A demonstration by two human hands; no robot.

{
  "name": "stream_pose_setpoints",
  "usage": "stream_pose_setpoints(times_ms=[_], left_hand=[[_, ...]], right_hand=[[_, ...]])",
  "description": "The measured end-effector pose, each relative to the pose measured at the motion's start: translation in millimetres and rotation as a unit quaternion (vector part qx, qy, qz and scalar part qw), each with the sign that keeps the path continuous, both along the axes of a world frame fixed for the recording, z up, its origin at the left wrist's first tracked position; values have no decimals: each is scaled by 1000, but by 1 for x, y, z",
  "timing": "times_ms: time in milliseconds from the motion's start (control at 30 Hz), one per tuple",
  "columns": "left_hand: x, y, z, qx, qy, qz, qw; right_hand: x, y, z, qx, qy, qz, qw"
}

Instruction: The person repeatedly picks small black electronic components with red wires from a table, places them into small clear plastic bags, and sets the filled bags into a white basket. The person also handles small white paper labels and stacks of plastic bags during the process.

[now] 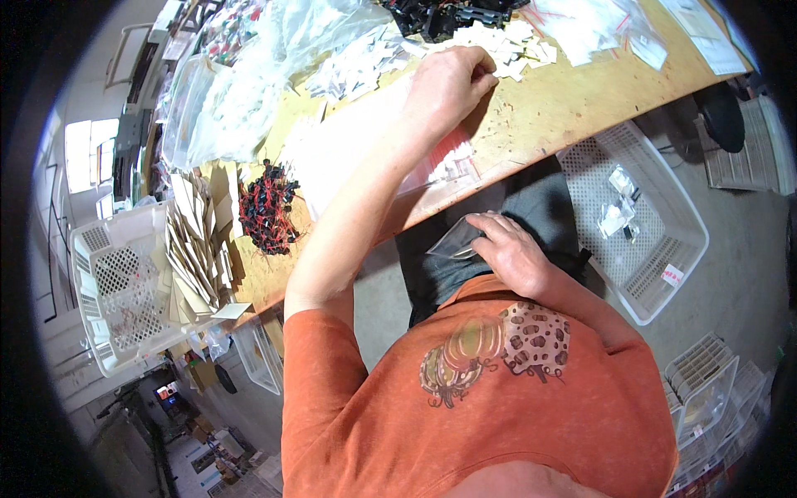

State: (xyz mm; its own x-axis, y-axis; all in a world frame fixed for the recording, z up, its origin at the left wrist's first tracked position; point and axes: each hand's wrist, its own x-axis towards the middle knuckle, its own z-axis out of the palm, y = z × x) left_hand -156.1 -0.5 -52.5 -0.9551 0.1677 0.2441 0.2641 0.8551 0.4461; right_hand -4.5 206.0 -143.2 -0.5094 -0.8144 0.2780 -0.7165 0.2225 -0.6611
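My left hand (pixel 452 83) reaches over the table, its fingers curled into a pinch at the edge of a pile of small white slips (pixel 515 48). What sits between those fingertips, if anything, is hidden. Low by my lap, my right hand (pixel 510 253) grips a small clear plastic bag (pixel 453 239); small, pale, shiny items show in it. Under my left forearm lies a stack of clear bags with red edges (pixel 452 158), partly covered and washed out by glare. Another heap of white slips (pixel 361 62) is left of my left hand.
Black parts (pixel 452 17) are heaped at the far edge. Red-and-black wired pieces (pixel 270 207) lie left, beside cardboard pieces (pixel 195 249) and a white basket (pixel 91 241). Clear bags (pixel 581 33) lie far right. A white crate (pixel 693 241) holding small bags stands below the table at right.
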Motion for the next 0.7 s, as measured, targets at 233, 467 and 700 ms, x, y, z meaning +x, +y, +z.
stream_pose_setpoints(times_ms=[233, 467, 700], left_hand=[[6, 2, 16, -45, -86, -1, 995], [12, -8, 7, 36, -94, -26, 995], [63, 4, 41, 333, -110, -70, 934]], right_hand=[[-4, 10, -4, -3, 5, -25, 1000], [-10, 15, 7, -20, -8, -46, 999], [-17, 27, 15, -101, 8, -93, 991]])
